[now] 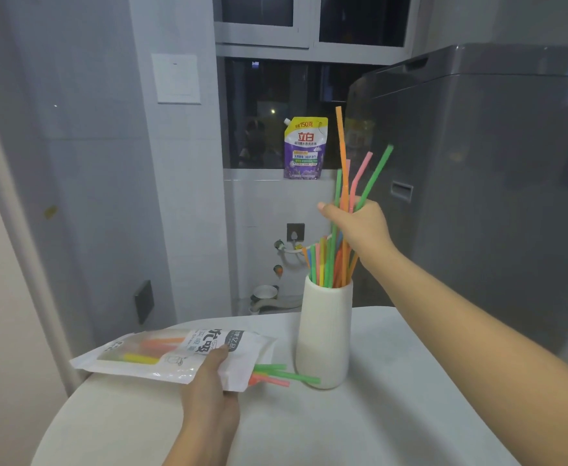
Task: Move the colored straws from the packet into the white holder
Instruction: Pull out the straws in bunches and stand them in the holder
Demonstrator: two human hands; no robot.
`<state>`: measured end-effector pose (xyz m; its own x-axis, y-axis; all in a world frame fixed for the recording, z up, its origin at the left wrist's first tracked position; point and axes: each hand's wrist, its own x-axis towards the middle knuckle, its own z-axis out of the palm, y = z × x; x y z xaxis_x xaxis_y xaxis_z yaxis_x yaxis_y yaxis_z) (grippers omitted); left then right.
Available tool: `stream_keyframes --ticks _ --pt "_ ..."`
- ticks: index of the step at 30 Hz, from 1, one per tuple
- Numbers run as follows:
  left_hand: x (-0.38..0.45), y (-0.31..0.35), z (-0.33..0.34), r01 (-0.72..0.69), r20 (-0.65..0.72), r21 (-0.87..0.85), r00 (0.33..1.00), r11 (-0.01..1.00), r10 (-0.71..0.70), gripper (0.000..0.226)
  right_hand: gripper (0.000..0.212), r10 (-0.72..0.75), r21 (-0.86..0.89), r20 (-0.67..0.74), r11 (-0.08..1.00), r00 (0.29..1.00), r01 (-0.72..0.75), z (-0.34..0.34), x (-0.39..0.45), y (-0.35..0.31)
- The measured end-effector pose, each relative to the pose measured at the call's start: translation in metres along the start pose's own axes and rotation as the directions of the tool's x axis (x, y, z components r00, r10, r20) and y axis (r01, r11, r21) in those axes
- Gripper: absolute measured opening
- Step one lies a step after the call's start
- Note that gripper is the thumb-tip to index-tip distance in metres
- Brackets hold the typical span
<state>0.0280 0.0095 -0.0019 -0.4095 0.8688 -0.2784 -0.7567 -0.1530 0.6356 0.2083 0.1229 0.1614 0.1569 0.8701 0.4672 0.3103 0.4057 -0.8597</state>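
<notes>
Our right hand (356, 223), frame centre, grips straws (343, 183) above holder (324, 331); our left hand (210, 375), lower left, pinches packet (161, 354) on table (393, 398).

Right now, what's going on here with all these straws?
A person is moving coloured plastic straws out of a packet. The right hand grips a bunch of straws above the tall white holder, which already has many straws standing in it. The left hand holds the white plastic packet on the white table; a few green and pink straws stick out of its open end.
</notes>
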Motion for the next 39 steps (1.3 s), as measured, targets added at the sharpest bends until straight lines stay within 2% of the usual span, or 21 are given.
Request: stream_keyframes --ticks 6,10,15,23,26,30,34,39 --pt "-0.001 0.000 -0.001 0.015 0.030 -0.023 0.999 1.000 -0.015 0.053 0.020 -0.072 -0.013 -0.006 0.997 0.997 0.072 -0.002 0.000 -0.002" --pt "0.001 0.000 -0.002 0.011 0.045 -0.028 0.999 1.000 -0.010 0.056 0.031 -0.083 -0.028 -0.038 0.996 0.996 0.082 -0.002 0.003 -0.003" --pt "0.002 0.000 -0.004 0.053 0.094 -0.022 0.994 0.998 -0.050 0.055 0.049 -0.024 -0.290 0.112 0.955 0.993 0.056 0.003 -0.002 0.009" --pt "0.004 0.000 -0.004 0.062 0.095 -0.021 0.994 0.998 -0.060 0.057 0.059 0.101 -0.346 0.344 0.938 0.934 0.026 -0.007 -0.004 0.005" --pt "0.004 0.000 -0.005 0.047 0.091 -0.015 0.995 0.999 -0.046 0.055 0.056 0.040 -0.273 0.331 0.961 0.943 0.055 -0.013 -0.001 0.003" --pt "0.004 -0.001 -0.003 0.034 0.092 -0.013 0.995 0.999 -0.033 0.053 0.043 -0.059 -0.144 0.227 0.985 0.972 0.093 -0.019 0.005 -0.005" --pt "0.000 0.000 0.000 0.043 0.092 -0.015 0.995 0.999 -0.041 0.052 0.040 -0.055 -0.130 0.237 0.988 0.970 0.088 -0.019 0.008 -0.009" --pt "-0.005 0.000 0.003 0.039 0.062 -0.031 0.997 0.999 -0.037 0.049 0.051 0.016 -0.098 0.202 0.995 0.979 0.004 -0.012 0.003 0.000"
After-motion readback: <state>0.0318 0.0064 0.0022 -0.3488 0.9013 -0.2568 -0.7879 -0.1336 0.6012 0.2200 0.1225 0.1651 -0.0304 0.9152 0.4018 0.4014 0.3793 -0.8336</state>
